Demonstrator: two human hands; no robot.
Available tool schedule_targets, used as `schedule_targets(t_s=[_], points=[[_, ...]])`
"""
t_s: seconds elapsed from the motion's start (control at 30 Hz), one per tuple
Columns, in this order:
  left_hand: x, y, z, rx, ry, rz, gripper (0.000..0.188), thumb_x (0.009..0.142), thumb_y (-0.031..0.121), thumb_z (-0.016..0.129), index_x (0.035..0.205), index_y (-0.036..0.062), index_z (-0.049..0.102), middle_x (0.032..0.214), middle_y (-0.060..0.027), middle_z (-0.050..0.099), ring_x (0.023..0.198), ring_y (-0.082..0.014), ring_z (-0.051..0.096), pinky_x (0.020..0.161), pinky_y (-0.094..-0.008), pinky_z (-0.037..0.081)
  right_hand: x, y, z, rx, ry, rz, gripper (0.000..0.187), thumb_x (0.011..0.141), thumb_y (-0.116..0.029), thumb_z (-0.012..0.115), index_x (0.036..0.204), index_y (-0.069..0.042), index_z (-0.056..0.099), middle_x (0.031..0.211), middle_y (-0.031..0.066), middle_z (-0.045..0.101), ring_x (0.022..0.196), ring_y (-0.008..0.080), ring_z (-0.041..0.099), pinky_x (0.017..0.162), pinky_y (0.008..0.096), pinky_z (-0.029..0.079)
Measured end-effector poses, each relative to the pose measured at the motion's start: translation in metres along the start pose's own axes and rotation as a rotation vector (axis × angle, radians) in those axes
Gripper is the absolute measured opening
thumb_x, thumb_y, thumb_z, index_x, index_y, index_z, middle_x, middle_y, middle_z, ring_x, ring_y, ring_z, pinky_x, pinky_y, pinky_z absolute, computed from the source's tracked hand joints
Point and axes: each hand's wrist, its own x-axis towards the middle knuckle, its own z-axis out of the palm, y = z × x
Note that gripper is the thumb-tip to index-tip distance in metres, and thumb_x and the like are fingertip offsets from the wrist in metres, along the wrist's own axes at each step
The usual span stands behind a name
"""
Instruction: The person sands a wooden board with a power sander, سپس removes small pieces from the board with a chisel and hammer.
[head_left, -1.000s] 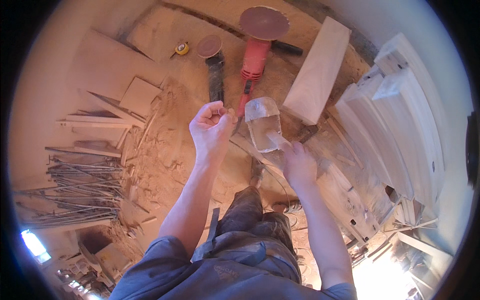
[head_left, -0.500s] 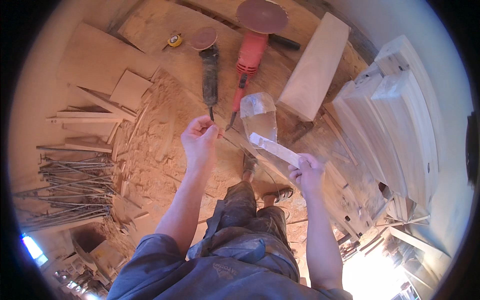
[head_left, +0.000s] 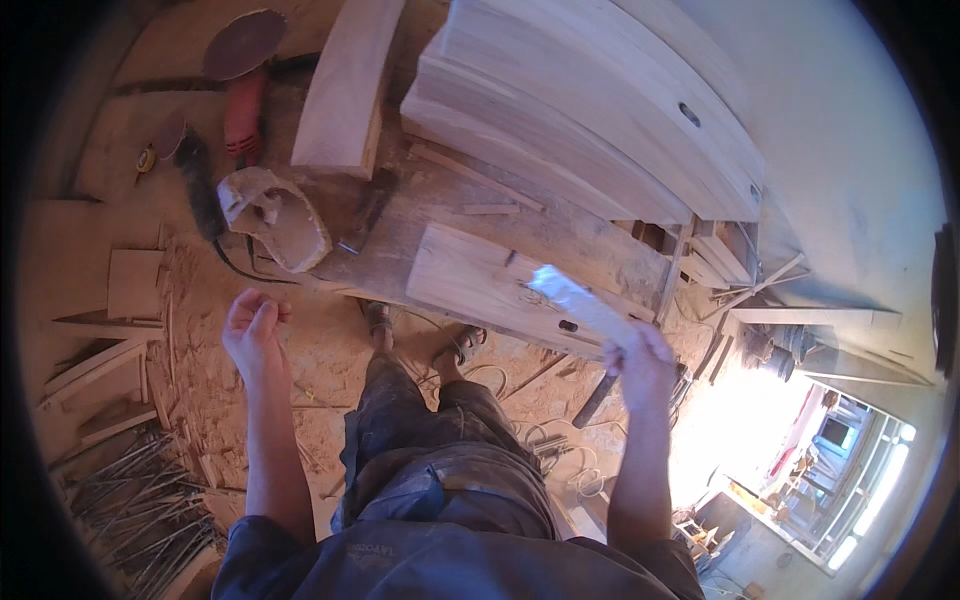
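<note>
My right hand point(head_left: 640, 365) grips one end of a flat, pale strip point(head_left: 585, 305), whose far end looks whitish and coated. It is held out above a pale wooden board point(head_left: 465, 275) with dark slots, which lies along the bench's near edge. My left hand point(head_left: 257, 330) is raised over the sawdust-covered floor, thumb pressed to curled fingers; whatever is in the pinch, if anything, is too small to see. Beyond it, a cut-open, whitish container point(head_left: 290, 225) rests at the bench edge, next to a black grinder point(head_left: 203, 195) and a larger red grinder point(head_left: 242, 120) with a sanding disc.
A thick wooden block point(head_left: 345, 90) and large curved wooden pieces point(head_left: 570, 110) take up the back of the bench. A yellow tape measure point(head_left: 146, 158) lies far left. Metal rods point(head_left: 140, 510) pile at the lower left. Cables point(head_left: 490, 375) and sawdust cover the floor by my feet.
My view has swung to the right, so the grinders and container now appear further left. The pale strip stays in my right hand. My left hand remains pinched.
</note>
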Motion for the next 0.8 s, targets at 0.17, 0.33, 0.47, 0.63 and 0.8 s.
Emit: schedule_targets(t_s=[0.17, 0.33, 0.47, 0.63, 0.8], points=[[-0.032, -0.015, 0.03, 0.068, -0.045, -0.029, 0.02, 0.09, -0.007, 0.063, 0.109, -0.0002, 0.065, 0.09, -0.0072, 0.067, 0.076, -0.0193, 0.067, 0.069, -0.0325, 0.053, 0.002, -0.01, -0.084, -0.326, 0.092, -0.22, 0.023, 0.105, -0.01, 0.053, 0.118, 0.002, 0.069, 0.089, 0.0089, 0.071, 0.07, 0.0135, 0.064, 0.063, 0.0274, 0.05], [-0.065, -0.013, 0.072, 0.083, -0.03, -0.044, 0.021, 0.089, -0.008, 0.062, 0.108, -0.0014, 0.064, 0.087, -0.0081, 0.067, 0.074, -0.0191, 0.067, 0.071, -0.0325, 0.053, 0.036, 0.012, -0.112, -0.418, 0.0, -0.352, 0.023, 0.099, 0.002, 0.055, 0.116, 0.0, 0.07, 0.095, 0.006, 0.07, 0.078, 0.0141, 0.065, 0.068, 0.0276, 0.05], [-0.08, -0.013, 0.082, 0.077, -0.049, -0.027, 0.02, 0.089, -0.009, 0.062, 0.107, -0.0017, 0.064, 0.086, -0.0077, 0.067, 0.073, -0.0187, 0.066, 0.071, -0.0311, 0.052, 0.055, 0.012, -0.102, -0.555, -0.105, -0.583, 0.027, 0.094, 0.009, 0.055, 0.112, -0.002, 0.071, 0.095, 0.0104, 0.069, 0.079, 0.0219, 0.066, 0.07, 0.0315, 0.051], [-0.097, -0.009, 0.078, 0.098, -0.037, -0.012, 0.019, 0.09, -0.01, 0.061, 0.107, -0.0024, 0.064, 0.085, -0.0076, 0.066, 0.072, -0.0189, 0.065, 0.071, -0.0302, 0.051, 0.061, -0.022, -0.088, -0.98, -0.12, -0.869, 0.036, 0.08, 0.008, 0.058, 0.108, -0.011, 0.072, 0.094, 0.0163, 0.069, 0.087, 0.0367, 0.068, 0.072, 0.0402, 0.055], [-0.102, -0.01, 0.066, 0.044, -0.024, 0.006, 0.02, 0.089, -0.01, 0.062, 0.108, -0.0035, 0.064, 0.085, -0.0079, 0.066, 0.072, -0.0191, 0.065, 0.069, -0.031, 0.051, 0.06, -0.043, -0.082, -1.162, -0.1, -0.936, 0.04, 0.078, 0.009, 0.058, 0.111, -0.009, 0.07, 0.093, 0.0184, 0.068, 0.086, 0.0391, 0.068, 0.072, 0.0428, 0.055]])
